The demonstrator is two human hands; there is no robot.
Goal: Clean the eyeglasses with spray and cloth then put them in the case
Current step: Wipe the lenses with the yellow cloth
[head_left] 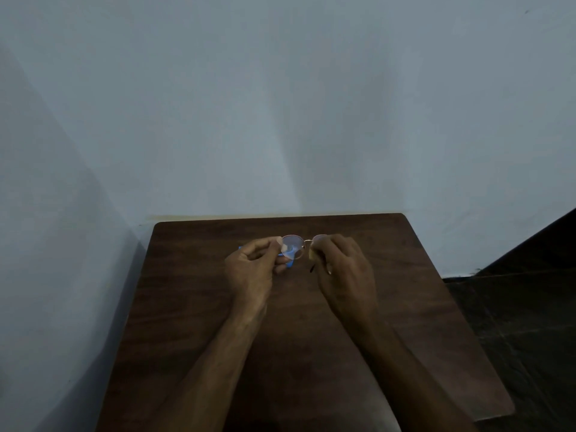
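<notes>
The eyeglasses (300,244) have round lenses in a thin metal frame and are held up over the dark wooden table (293,322). My left hand (251,266) pinches the frame's left end. My right hand (343,263) covers the right lens, its fingers closed on it; a small pale scrap shows at its fingertips, too dim to identify. A blue object (289,259) lies on the table behind my left hand, mostly hidden. No spray bottle is in view.
The table stands against a pale wall (280,104) at its far edge and close to the wall on its left. A dark floor (514,307) lies to the right of the table.
</notes>
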